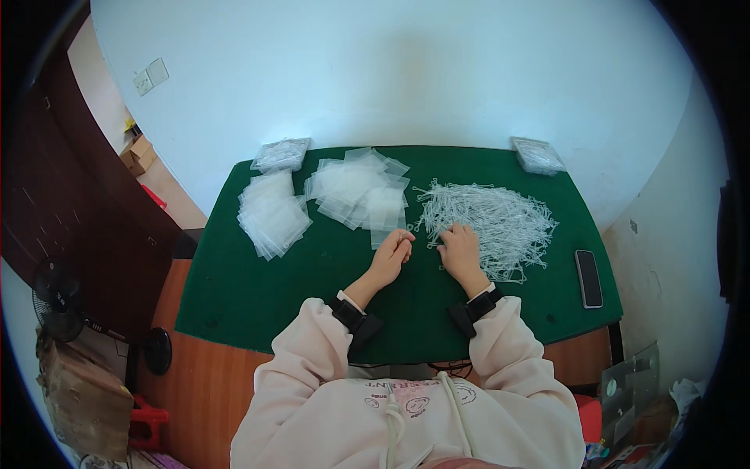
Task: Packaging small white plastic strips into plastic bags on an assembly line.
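Note:
My left hand (391, 256) hovers over the green cloth near the middle of the table, its fingers curled and closed. What it holds, if anything, is too small to make out. Its fingertips are close to the lower corner of a clear plastic bag (383, 238). My right hand (461, 250) rests at the near left edge of a wide pile of thin clear plastic sticks with looped ends (500, 223). Bent fingers press together among the sticks, and what lies between them is hidden. A few loose sticks lie between my two hands.
Flat clear bags lie in a middle heap (351, 187) and a left stack (269, 219). Filled clear packs stand at the back left (283, 154) and back right (537, 155). A phone (589, 278) lies near the right edge of the green table (258, 305), which meets a wall.

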`<state>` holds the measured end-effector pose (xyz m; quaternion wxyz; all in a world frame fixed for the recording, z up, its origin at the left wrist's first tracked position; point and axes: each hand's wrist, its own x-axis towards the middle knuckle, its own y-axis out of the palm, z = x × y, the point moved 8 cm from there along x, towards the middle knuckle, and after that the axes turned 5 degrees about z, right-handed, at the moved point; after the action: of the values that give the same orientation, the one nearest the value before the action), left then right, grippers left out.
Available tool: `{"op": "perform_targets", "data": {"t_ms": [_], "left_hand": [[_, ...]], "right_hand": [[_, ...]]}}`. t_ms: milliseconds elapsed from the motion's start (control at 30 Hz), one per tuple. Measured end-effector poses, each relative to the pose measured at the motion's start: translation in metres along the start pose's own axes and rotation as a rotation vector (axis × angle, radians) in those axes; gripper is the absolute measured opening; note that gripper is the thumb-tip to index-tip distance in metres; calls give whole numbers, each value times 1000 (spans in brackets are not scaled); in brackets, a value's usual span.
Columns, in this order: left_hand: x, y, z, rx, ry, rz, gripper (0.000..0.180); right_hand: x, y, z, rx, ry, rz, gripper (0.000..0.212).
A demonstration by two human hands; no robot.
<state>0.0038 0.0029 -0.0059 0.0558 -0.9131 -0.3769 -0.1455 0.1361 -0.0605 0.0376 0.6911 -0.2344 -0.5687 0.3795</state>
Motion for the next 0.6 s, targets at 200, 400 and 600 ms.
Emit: {"op": "perform_targets", "data": {"t_ms": [200, 400, 600], "left_hand": [[0, 2, 1, -21, 9, 7, 14], [-2, 4, 11, 103, -83, 57, 16], [-1, -10, 8, -92, -92, -118, 16]], "right_hand": [[-3, 14, -7, -112, -4, 114, 8], [6, -11, 10, 51, -67, -40, 5], [5, -8, 9, 685, 48, 11, 6]]}}
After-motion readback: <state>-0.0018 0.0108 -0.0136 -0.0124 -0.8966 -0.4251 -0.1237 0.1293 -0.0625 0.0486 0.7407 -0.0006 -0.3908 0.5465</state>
